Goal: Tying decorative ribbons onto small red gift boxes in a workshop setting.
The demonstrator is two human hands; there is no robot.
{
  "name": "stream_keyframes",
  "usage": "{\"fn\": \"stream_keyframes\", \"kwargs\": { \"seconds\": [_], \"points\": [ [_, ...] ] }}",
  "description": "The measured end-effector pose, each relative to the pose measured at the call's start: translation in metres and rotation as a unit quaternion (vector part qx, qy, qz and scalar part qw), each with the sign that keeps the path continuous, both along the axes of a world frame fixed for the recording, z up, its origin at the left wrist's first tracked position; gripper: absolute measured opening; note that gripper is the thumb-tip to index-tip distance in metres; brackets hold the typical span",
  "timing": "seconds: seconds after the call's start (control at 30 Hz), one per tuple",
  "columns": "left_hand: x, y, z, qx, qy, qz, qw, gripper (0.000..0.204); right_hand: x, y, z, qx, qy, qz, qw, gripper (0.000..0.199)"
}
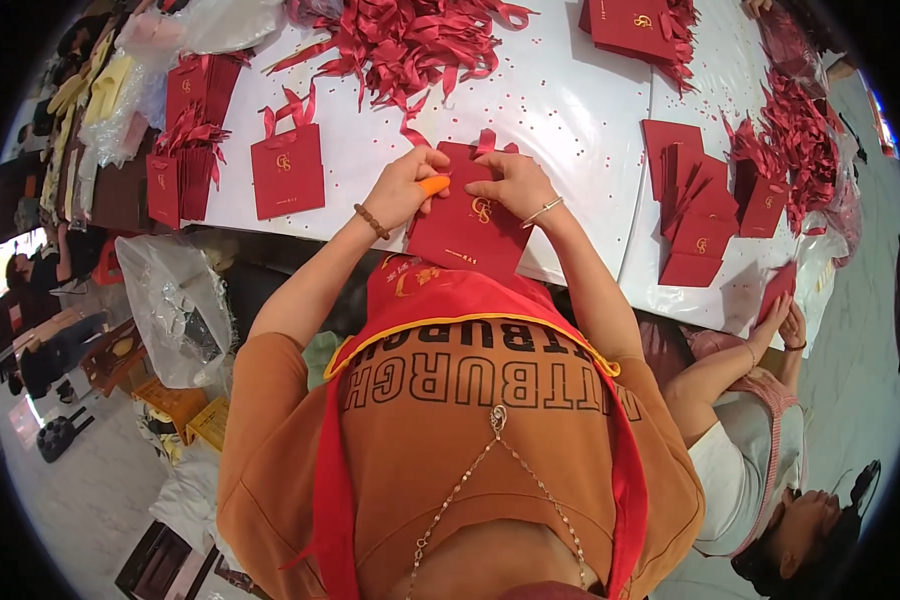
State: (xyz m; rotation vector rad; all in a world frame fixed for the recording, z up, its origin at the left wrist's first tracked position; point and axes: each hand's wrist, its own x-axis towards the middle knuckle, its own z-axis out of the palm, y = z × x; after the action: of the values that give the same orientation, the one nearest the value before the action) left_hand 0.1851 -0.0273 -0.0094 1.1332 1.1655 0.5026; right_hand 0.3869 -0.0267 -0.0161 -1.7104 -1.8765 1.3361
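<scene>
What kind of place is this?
Probably a packaging workshop: red bags and a heap of red ribbons are spread on a white table, with a co-worker at its edge.

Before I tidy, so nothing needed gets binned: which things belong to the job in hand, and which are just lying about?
Seemingly the job's:
- red gift bag, at left hand and right hand
- loose red ribbons
- ribbon-handled red bag at left

Apparently lying about:
- clear plastic bag
- yellow crate, lower left
</scene>
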Motion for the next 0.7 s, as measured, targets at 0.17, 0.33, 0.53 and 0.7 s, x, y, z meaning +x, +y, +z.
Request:
{"fn": "stream_keyframes", "kwargs": {
  "seconds": [0.17,0.33,0.53,0.7],
  "points": [
    [0.010,-0.006,-0.008,0.189,0.121,-0.009,0.974,0.010,-0.004,-0.001,-0.003,0.028,-0.012,0.009,1.000,0.045],
    [0.016,-0.004,0.004,0.253,0.275,-0.039,0.927,0.017,-0.003,-0.004,-0.003,0.044,-0.007,-0.002,0.999,0.043],
    [0.016,-0.002,0.006,0.241,0.269,-0.053,0.931,0.018,-0.003,-0.006,-0.002,0.056,-0.005,-0.009,0.998,0.041],
    [0.017,0.000,0.000,0.221,0.216,-0.010,0.951,0.016,-0.005,-0.007,0.009,0.033,-0.020,0.006,0.999,0.043]
  ]
}}
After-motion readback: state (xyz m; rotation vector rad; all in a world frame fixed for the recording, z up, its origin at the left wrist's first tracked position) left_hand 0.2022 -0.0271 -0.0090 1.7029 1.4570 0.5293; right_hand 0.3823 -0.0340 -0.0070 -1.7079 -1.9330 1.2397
